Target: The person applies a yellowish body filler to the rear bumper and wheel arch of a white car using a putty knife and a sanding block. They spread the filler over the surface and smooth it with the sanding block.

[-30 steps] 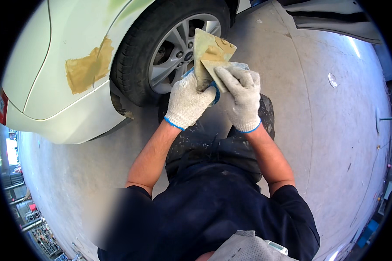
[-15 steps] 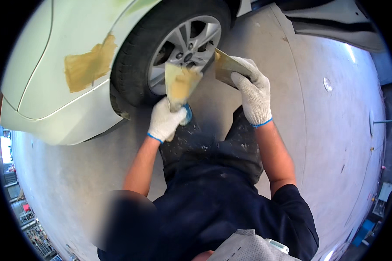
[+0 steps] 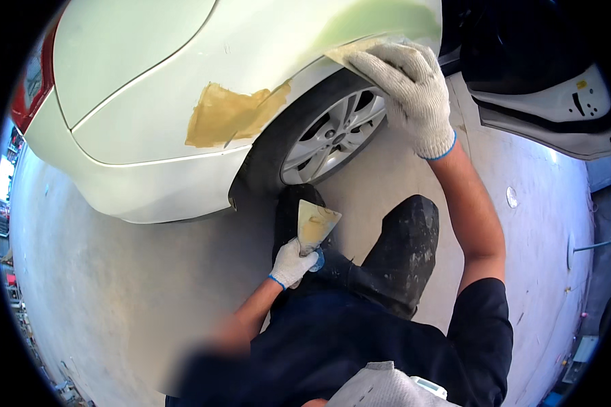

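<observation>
My right hand (image 3: 417, 95), in a white knit glove, grips a flat yellowish filler spreader (image 3: 346, 51) whose edge lies at the white car's wheel arch, above the tyre. Most of the spreader is hidden under my fingers. Lower down, over my legs, my gloved left hand (image 3: 292, 264) is closed around a putty knife (image 3: 316, 226); tan filler is smeared on its blade. A blue rounded part shows beside that hand. A tan filler patch (image 3: 234, 117) covers part of the body panel left of the arch, and a greenish area (image 3: 383, 20) spreads above it.
The silver-spoked wheel (image 3: 331, 139) sits below the arch, close to my knee. An open car door (image 3: 550, 108) juts out at the right. A red tail light (image 3: 37, 85) is at the far left. Grey concrete floor (image 3: 149, 278) surrounds me.
My right hand has risen from in front of the wheel to the arch with the spreader. My left hand and putty knife now appear lower, and more of the car's side is in view.
</observation>
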{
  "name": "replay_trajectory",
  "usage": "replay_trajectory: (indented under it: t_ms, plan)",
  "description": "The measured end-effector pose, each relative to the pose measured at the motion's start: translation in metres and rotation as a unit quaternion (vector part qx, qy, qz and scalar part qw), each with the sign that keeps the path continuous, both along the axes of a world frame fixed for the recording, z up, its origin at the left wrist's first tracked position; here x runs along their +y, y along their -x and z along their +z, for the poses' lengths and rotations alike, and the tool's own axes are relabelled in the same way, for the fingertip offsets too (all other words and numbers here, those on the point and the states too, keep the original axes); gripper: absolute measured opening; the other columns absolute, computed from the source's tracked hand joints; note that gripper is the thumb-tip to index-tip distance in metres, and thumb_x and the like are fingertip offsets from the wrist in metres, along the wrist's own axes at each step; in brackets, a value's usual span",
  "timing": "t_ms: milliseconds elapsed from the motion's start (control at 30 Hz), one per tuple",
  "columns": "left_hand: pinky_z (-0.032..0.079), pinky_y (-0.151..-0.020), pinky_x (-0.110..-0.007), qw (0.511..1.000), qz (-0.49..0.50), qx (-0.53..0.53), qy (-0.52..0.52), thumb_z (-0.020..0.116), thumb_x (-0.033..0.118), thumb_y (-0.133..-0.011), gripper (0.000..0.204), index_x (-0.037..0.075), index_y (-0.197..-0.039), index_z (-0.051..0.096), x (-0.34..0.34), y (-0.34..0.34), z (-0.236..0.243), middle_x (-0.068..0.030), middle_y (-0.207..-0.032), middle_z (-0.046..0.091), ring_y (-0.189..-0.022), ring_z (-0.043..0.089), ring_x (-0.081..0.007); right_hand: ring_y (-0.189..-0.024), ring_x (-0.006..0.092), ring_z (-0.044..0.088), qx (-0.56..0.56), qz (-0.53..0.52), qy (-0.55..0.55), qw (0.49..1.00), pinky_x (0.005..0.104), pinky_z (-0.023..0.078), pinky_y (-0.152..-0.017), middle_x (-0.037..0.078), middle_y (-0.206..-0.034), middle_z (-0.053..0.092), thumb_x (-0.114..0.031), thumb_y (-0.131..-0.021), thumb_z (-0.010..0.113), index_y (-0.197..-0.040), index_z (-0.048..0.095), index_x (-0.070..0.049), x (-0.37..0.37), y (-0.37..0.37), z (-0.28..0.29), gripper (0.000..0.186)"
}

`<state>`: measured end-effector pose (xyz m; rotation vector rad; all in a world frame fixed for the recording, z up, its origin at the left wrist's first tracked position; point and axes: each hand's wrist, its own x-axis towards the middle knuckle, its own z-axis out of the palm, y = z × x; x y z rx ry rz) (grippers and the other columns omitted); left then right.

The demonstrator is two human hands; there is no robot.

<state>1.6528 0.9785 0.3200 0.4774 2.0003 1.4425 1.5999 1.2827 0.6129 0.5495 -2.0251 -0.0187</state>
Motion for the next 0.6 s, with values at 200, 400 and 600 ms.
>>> replay_trajectory:
  t_ms: [200, 400, 600]
  plan:
    - [0.056, -0.076, -0.031, 0.987, 0.037, 0.1, -0.12, 0.069, 0.003, -0.091, 0.024, -0.002, -0.115, 0.069, 0.042, 0.037, 0.068, -0.0041, -0.096, 0.074, -0.082, 0.067, -0.0112, -0.105, 0.0292, 0.064, -0.102, 0.036, 0.193, 0.975, 0.0386, 0.052, -0.093, 0.01, -0.116, 0.072, 0.01, -0.08, 0.059, -0.129, 0.075, -0.012, -0.019, -0.058, -0.064, 0.056]
    - [0.057, -0.078, -0.03, 0.988, 0.057, 0.112, -0.094, 0.07, 0.005, -0.091, 0.025, -0.003, -0.115, 0.071, 0.059, 0.021, 0.139, -0.0061, -0.096, 0.077, -0.085, 0.07, -0.0108, -0.105, 0.0302, 0.064, -0.18, -0.101, 0.208, 0.956, 0.0418, 0.051, -0.09, 0.008, -0.115, 0.07, 0.006, -0.077, 0.066, -0.124, 0.075, -0.011, -0.074, -0.126, -0.112, 0.051]
    - [0.057, -0.065, -0.039, 0.969, 0.104, 0.204, -0.094, 0.072, 0.018, -0.086, 0.022, 0.001, -0.1, 0.072, 0.092, 0.036, 0.127, -0.0162, -0.074, 0.073, -0.069, 0.074, -0.0308, -0.102, 0.0332, 0.064, -0.162, -0.053, 0.197, 0.965, 0.0453, 0.052, -0.087, 0.008, -0.111, 0.068, 0.0, -0.076, 0.07, -0.123, 0.075, -0.013, -0.052, -0.086, -0.118, 0.049]
